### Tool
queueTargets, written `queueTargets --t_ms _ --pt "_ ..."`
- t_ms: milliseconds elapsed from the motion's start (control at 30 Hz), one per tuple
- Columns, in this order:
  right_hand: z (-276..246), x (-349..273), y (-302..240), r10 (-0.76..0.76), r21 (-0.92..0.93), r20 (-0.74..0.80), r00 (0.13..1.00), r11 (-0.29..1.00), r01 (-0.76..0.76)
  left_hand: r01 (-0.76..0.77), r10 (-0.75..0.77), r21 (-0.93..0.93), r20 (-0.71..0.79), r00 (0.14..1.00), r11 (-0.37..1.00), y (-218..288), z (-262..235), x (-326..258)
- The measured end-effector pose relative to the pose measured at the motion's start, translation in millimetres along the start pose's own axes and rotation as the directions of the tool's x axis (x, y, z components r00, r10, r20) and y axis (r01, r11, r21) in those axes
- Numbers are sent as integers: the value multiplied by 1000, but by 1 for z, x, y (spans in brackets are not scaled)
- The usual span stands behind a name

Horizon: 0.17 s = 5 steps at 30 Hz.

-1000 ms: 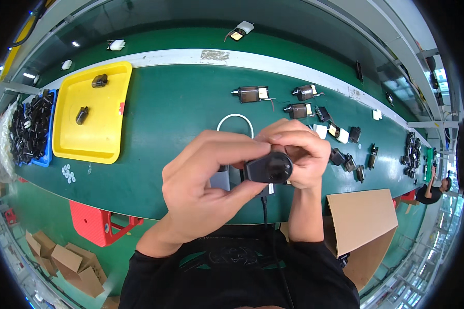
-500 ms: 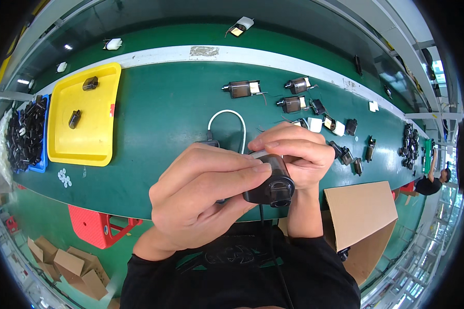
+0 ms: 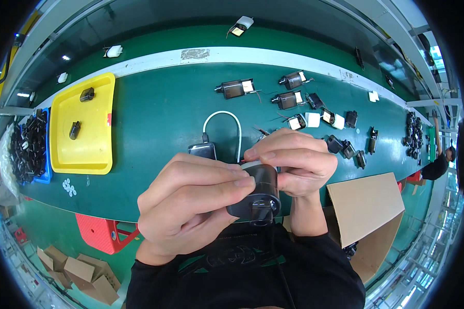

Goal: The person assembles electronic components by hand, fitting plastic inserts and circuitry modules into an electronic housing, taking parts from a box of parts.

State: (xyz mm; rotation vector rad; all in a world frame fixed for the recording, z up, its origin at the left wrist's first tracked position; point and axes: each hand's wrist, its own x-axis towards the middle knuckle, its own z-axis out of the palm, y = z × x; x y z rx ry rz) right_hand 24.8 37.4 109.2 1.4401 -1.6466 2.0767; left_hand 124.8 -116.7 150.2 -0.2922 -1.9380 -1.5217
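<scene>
Close in front of my chest, my left hand (image 3: 188, 201) is closed around a dark, see-through plastic housing (image 3: 264, 188). The housing has a rounded body and a black spout-like end that points down toward me. At its far end shows a pale edge (image 3: 251, 165), where the fingers of my right hand (image 3: 301, 160) are pinched against it. A bit of red, perhaps wire, shows there between the hands; what exactly the right fingertips grip is partly hidden. Just beyond my left hand lies a small dark rectangular device (image 3: 203, 150) with a white cable (image 3: 238, 129).
A yellow tray (image 3: 108, 149) holds two dark parts, beside a blue bin (image 3: 47, 172) heaped with black parts. Several similar housings (image 3: 236, 88) lie ahead and to the right. White discs (image 3: 69, 187) sit front left. An open cardboard box (image 3: 366, 206) stands right, a red stool (image 3: 99, 234) left.
Both hands and the housing have shifted left and slightly down in the view, and the whole view has turned a little. The small rectangular device now shows more fully. The grip looks much the same.
</scene>
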Motion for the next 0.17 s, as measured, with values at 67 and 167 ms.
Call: queueTargets --t_ms 67,167 --pt "2 -1 0 1 5 -3 1000 1000 -1 19 -19 -27 -5 1000 999 0 -1 -1" --pt "4 -3 0 19 30 11 1000 999 -20 30 -30 -24 -3 1000 999 0 -3 -4"
